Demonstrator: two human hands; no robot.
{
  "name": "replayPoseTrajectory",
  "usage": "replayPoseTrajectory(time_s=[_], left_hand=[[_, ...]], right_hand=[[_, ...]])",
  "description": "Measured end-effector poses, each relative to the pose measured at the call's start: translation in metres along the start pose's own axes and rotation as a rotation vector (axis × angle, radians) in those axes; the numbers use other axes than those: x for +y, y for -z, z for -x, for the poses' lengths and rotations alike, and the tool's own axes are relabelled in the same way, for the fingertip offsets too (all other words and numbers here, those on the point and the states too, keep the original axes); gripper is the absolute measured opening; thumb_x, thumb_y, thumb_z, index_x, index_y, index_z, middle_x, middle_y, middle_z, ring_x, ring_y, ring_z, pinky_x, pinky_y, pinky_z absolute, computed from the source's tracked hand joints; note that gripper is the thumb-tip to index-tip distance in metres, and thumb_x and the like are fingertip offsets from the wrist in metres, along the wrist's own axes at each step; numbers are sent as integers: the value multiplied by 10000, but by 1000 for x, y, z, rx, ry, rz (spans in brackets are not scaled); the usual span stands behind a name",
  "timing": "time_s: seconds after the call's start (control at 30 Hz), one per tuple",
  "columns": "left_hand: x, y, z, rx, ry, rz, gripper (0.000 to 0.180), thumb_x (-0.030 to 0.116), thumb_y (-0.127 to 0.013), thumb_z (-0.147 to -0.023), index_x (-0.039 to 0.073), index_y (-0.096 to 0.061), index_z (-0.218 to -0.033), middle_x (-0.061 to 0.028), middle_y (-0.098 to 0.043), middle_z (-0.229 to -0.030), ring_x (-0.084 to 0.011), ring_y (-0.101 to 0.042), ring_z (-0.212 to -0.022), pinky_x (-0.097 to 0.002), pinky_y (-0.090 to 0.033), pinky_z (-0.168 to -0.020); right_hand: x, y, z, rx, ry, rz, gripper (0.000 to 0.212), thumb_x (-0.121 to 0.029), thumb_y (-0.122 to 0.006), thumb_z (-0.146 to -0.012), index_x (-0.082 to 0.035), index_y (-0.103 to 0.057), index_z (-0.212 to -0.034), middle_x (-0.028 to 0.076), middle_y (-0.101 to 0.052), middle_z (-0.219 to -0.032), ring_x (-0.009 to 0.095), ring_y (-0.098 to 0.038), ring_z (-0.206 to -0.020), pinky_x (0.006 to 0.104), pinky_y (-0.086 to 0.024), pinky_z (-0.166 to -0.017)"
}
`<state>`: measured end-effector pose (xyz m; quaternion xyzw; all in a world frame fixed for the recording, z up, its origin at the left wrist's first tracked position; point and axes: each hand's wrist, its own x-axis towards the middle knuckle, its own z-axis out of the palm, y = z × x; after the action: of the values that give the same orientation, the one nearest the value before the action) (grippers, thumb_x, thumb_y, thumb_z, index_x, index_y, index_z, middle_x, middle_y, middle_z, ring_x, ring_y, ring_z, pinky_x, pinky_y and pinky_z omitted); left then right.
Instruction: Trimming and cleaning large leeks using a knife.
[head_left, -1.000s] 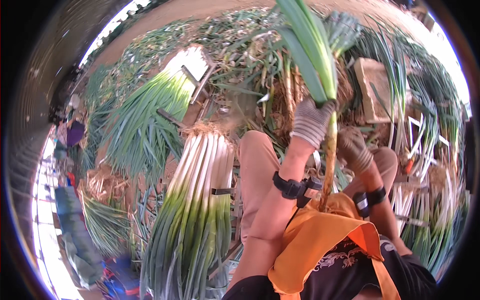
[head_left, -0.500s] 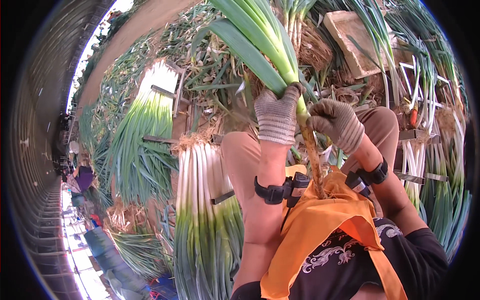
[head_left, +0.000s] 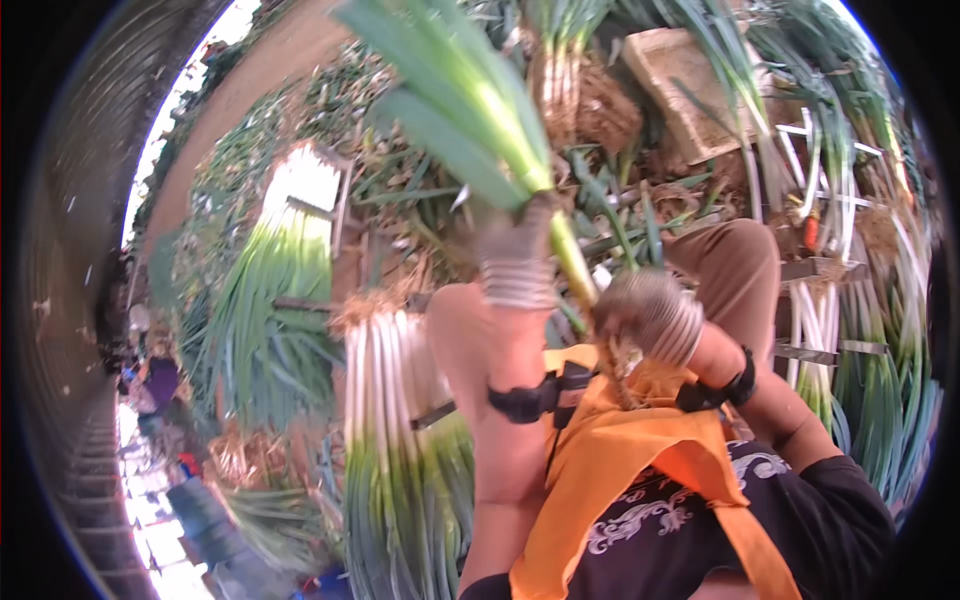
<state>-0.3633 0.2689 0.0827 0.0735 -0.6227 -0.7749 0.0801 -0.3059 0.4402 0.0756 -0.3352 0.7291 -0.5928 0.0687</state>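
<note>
My left hand [head_left: 517, 258], in a striped grey knit glove, is closed round a thick green onion [head_left: 571, 256] just below its broad green leaves. The onion slants, leaves up and away, root end down towards my orange apron [head_left: 600, 450]. My right hand [head_left: 652, 318], gloved alike, is closed at the lower stalk and covers part of it. Below those fingers a pale, brownish scrap and the root end show. Motion blurs both hands, so the right fingers' exact hold is unclear.
Bundled green onions [head_left: 400, 420] lie left of my knee, and another bundle [head_left: 265, 270] rests farther left on a metal rack. More onions [head_left: 870, 400] are at the right. A pale crate [head_left: 690, 95] stands far right. Leaf scraps [head_left: 400, 190] litter the ground.
My right hand has moved down along the stalk towards the root end. My left hand still grips the onion. The whole view has shifted slightly.
</note>
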Motion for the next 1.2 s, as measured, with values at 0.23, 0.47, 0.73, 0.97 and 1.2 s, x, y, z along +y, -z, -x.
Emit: replayPoseTrajectory(time_s=[0.23, 0.47, 0.73, 0.97, 1.2], left_hand=[[4, 20, 17, -30, 107, 374, 265, 227, -592, -853, 1, -521, -973, -96, -589, -792, -210, -605, -676, -334, -534, -607], [73, 52, 18, -104, -81, 553, 277, 176, -590, -859, 11, -491, -1059, -105, -560, -791, -204, -540, -658, -341, -487, -589], [113, 90, 2, -81, -209, 593, 277, 204, -469, -916, 36, -473, -1137, -86, -571, -961, -181, -536, -857, -301, -472, -725], [84, -2, 39, 2, -274, 540, 188, 151, -594, -861, 34, -504, -978, -36, -573, -741, -120, -557, -603, -247, -490, -535], [37, 38, 25, -212, -15, 685, 332, 74, -610, -819, 60, -444, -1107, -49, -569, -767, -141, -557, -605, -293, -525, -538]], right_hand=[[-7, 21, 50, -94, -168, -480, 146, -147, -624, -839, -29, -618, -753, 66, -633, -783, 188, -595, -731, 302, -475, -681], [24, 28, 65, -556, -267, -399, 92, -73, -636, -807, 9, -659, -841, 84, -647, -764, 168, -606, -742, 300, -486, -682], [19, 19, 27, -262, -403, 409, 464, -124, -693, -715, -44, -568, -1155, 130, -634, -1054, 201, -619, -934, 306, -474, -822], [-39, -40, -19, 45, -370, -217, 440, -239, -699, -780, -14, -546, -1126, -6, -570, -745, 62, -504, -620, 212, -424, -535], [-48, -50, 3, -176, -426, -334, 340, -233, -591, -863, -2, -492, -1092, 16, -540, -655, 94, -513, -516, 229, -426, -479]])
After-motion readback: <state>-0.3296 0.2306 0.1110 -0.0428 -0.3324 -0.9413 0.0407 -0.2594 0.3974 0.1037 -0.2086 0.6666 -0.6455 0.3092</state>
